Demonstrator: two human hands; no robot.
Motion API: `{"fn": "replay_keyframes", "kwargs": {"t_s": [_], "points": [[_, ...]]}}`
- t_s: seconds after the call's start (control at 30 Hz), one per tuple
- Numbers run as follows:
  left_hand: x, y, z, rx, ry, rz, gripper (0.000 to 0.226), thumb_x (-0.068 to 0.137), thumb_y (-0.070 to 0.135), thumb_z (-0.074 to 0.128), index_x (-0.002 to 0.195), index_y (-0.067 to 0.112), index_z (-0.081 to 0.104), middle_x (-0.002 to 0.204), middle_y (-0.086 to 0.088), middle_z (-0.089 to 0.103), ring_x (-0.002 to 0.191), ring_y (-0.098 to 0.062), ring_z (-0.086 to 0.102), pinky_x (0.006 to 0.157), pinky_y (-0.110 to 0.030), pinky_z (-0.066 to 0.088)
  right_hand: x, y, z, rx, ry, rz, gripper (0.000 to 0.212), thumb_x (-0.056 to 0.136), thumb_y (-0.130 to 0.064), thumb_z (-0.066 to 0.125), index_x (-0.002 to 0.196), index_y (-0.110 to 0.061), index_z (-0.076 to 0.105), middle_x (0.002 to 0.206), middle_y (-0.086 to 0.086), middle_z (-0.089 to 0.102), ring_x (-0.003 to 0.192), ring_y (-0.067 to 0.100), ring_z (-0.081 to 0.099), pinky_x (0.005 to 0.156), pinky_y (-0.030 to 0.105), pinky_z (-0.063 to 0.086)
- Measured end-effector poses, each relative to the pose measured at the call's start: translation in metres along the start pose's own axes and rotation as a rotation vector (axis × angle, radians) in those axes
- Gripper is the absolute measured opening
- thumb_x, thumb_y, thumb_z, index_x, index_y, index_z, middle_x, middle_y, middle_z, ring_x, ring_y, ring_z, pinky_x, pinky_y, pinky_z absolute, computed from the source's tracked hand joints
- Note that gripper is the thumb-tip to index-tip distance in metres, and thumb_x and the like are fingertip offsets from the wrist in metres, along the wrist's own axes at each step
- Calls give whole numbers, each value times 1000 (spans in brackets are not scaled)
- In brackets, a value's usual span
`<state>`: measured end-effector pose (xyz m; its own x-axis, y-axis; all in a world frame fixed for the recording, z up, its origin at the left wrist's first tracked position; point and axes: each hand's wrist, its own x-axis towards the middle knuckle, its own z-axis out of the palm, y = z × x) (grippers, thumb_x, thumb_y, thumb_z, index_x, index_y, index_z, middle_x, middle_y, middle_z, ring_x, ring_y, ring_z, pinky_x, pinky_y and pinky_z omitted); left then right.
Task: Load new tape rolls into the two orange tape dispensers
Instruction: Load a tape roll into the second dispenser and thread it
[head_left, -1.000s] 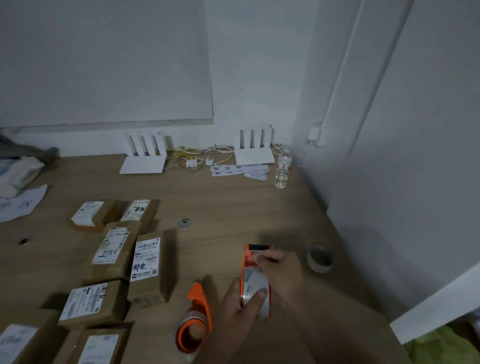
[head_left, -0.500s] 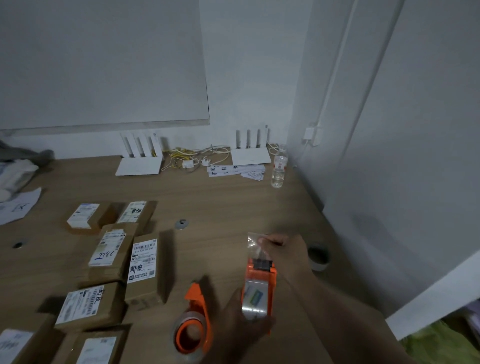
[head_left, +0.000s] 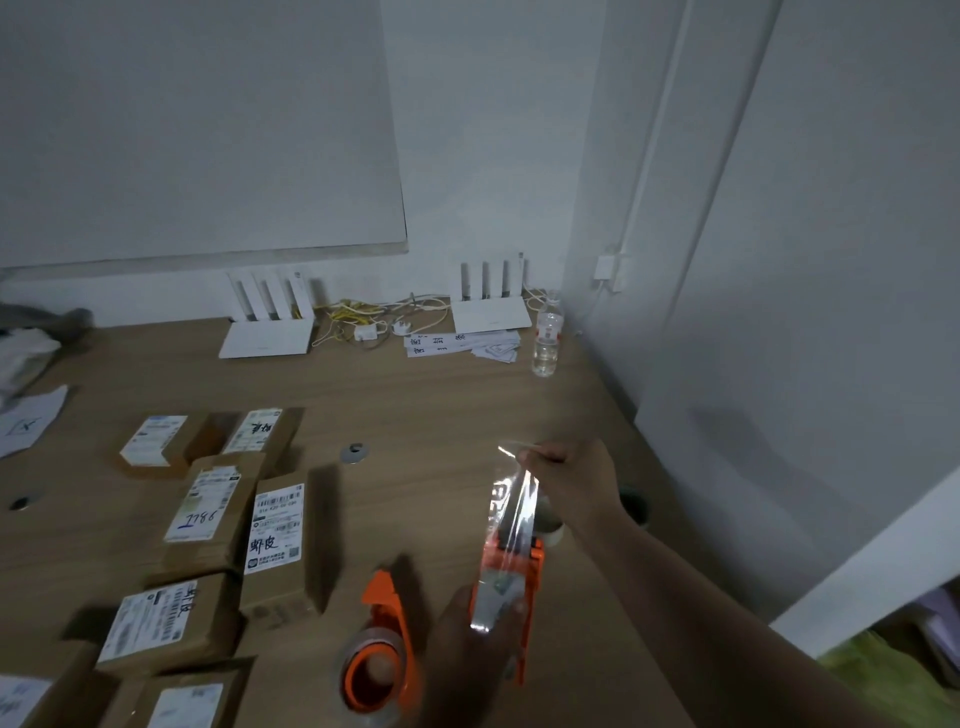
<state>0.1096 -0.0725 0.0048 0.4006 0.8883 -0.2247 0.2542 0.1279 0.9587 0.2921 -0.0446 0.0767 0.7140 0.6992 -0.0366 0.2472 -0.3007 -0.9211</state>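
Right hand (head_left: 576, 480) pinches clear tape (head_left: 514, 504) (orange dispenser (head_left: 511, 587) beneath).

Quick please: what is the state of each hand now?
Left hand: closed, holding the orange tape dispenser.
Right hand: closed, pinching the clear tape end.

The clear glossy strip of tape (head_left: 511, 499) is catching the light and shining above the smooth orange plastic tape dispenser (head_left: 511, 587). The matt brown wood-grain table (head_left: 415, 415) is carrying dull brown cardboard boxes (head_left: 278, 545) with white paper labels. A transparent plastic water bottle (head_left: 546, 338) is glinting faintly.
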Motion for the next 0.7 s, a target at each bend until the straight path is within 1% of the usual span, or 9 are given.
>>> {"fn": "replay_keyframes", "kwargs": {"t_s": [0.03,0.1,0.13,0.17,0.2,0.33,0.47,0.57,0.7], "points": [[-2,0,1,-26,9,9,21,73,46,75,78,26,70,58,-17,68,44,-18,63,49,-47,56,3,-2,-1,-2,6,8,31,76,-34,73,72,-4,72,51,13,58,50,11,50,54,28,42],[-4,0,1,-61,25,64,22,72,49,73,78,28,70,53,-14,68,43,-19,65,72,-62,55,9,-5,-2,22,19,25,31,75,-30,73,59,-4,68,47,2,53,47,11,47,53,30,39],[-5,-2,1,-52,26,93,23,73,50,72,79,29,71,51,-10,68,44,-20,67,85,-71,49,11,-8,-2,47,24,39,30,76,-25,73,53,-8,67,46,0,52,46,11,46,52,30,38],[-5,-3,2,-49,26,120,24,74,51,71,81,28,71,51,-6,69,46,-18,68,91,-77,39,14,-11,-3,72,27,51,30,76,-20,73,49,-12,66,45,-1,52,45,11,45,51,30,38],[-5,-2,2,-37,23,149,28,75,54,69,83,28,71,52,-3,69,49,-15,69,94,-79,35,18,-14,-3,90,28,57,31,77,-17,73,47,-14,67,46,-2,54,44,12,46,49,29,38],[-4,8,0,-24,76,210,34,75,60,68,81,26,70,51,3,67,58,-10,69,93,-74,40,33,-25,-5,51,10,63,25,78,-17,73,55,-8,72,50,3,60,43,13,51,48,27,42],[-4,15,-2,-87,161,205,45,71,61,70,74,16,69,55,-8,65,61,-24,66,80,-59,54,41,-29,-1,129,-13,111,20,77,-13,73,59,-5,73,53,7,58,47,16,50,45,24,40],[-9,25,-3,-142,179,213,33,70,51,70,79,19,74,64,-6,72,62,-20,69,67,-45,59,44,-33,3,173,-40,160,16,79,-6,71,76,9,72,58,11,54,44,13,46,40,21,36],[-15,33,-4,-175,169,255,17,74,39,68,85,27,76,72,0,78,69,-12,73,67,-28,58,48,-32,8,190,-57,213,21,78,-2,71,89,16,68,55,8,55,36,7,46,36,17,36]]}}
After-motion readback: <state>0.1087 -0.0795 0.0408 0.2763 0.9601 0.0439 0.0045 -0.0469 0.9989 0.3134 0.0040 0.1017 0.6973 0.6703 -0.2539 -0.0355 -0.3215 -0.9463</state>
